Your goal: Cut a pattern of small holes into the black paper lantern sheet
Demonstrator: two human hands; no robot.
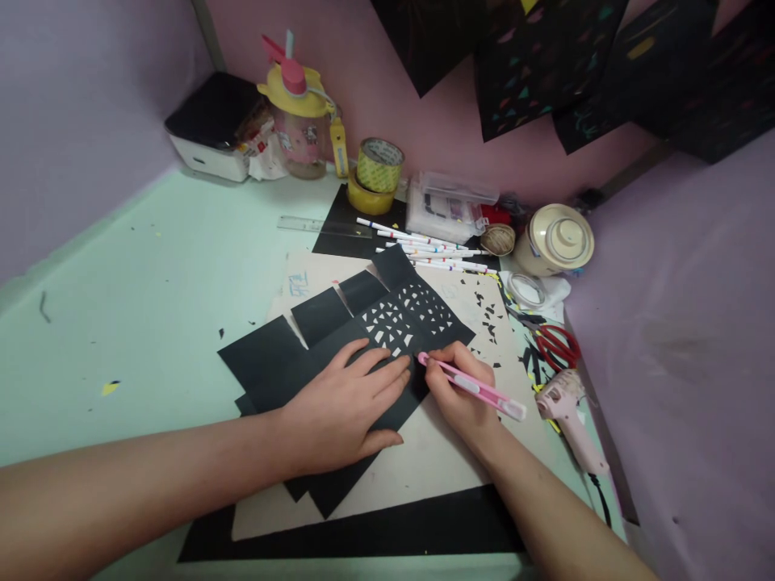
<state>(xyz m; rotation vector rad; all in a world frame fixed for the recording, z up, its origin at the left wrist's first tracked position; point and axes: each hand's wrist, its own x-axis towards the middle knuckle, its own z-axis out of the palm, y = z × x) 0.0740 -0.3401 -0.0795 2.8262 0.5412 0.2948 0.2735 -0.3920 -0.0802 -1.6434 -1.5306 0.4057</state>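
Black paper [315,355], split into flaps along its far edge and dotted with small pale cut-outs, lies slanted on a cream board [417,480] in the head view. The person's left hand [345,407] rests palm down across the paper's middle, fingers loosely spread and gripping nothing. The right hand [457,411], at the paper's right edge, pinches a slim pink tool [484,393] like a pen; its tip is over the paper near the cut-outs, though it is too small to tell whether it touches. Right of the paper lie dark scraps [492,332], then red-handled scissors [557,347] and a pale pink glue gun [569,411]. Beyond the paper's far corner are white sticks [436,240], with two stacked tape rolls [380,168] farther back and a clear ruler [299,223] to their left.
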